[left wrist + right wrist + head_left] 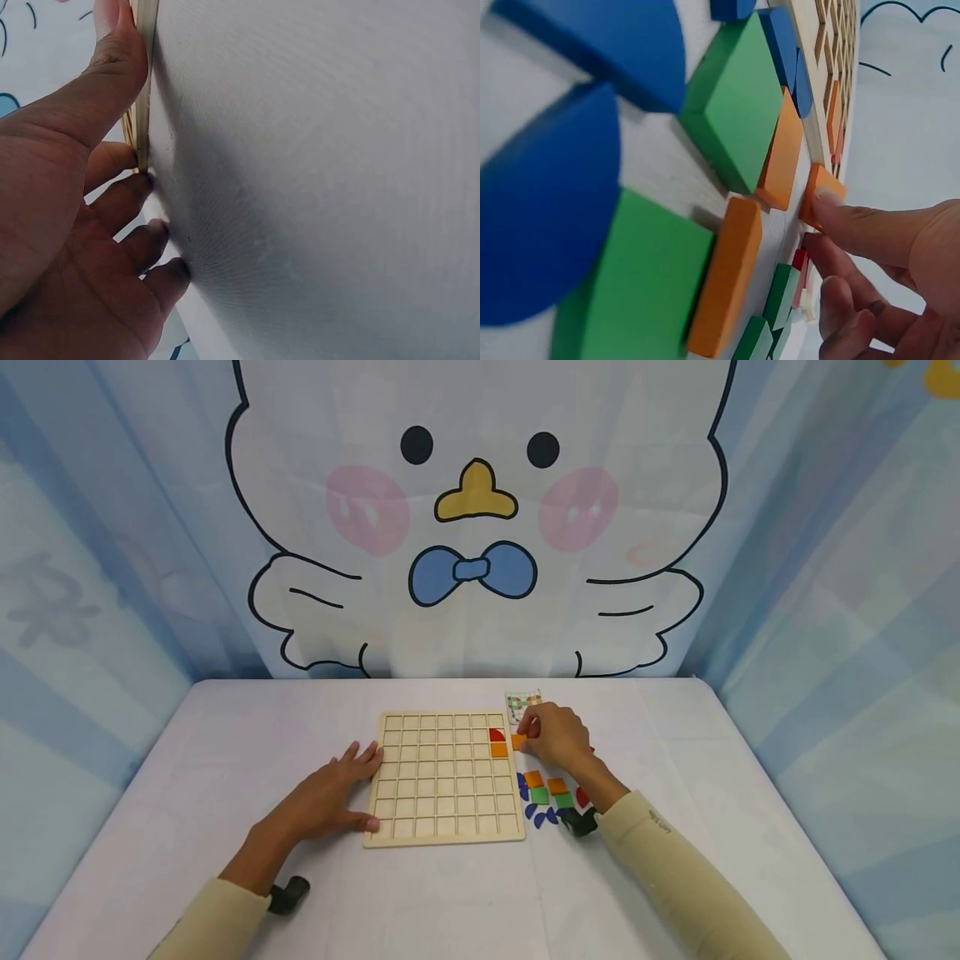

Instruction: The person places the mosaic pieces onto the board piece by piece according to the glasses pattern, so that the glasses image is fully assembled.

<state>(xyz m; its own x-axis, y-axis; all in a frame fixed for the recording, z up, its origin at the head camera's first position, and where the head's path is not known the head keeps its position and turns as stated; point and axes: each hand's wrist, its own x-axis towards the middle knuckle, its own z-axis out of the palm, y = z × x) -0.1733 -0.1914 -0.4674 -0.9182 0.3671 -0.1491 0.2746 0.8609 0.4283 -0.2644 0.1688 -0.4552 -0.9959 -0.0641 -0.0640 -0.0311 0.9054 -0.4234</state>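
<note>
A wooden grid board (444, 842) lies flat on the white table. Along its left side is my left hand (330, 793), fingers spread and tips at the edge; the left wrist view has the thumb (120, 75) against the board's side. Just past the board's right edge, my right hand (557, 735) pinches an orange square block (814, 195) between thumb and forefinger. Inside the grid's upper right, a red curved piece (497, 735) sits in one cell, with an orange square (498, 750) in the cell below.
Right of the board lie loose blue curved pieces (540, 820), green blocks (739, 97), orange blocks (726, 277) and a red piece (582, 797), partly under the right forearm. A patterned card (522, 700) lies behind the right hand. Printed curtains (472, 635) surround the table.
</note>
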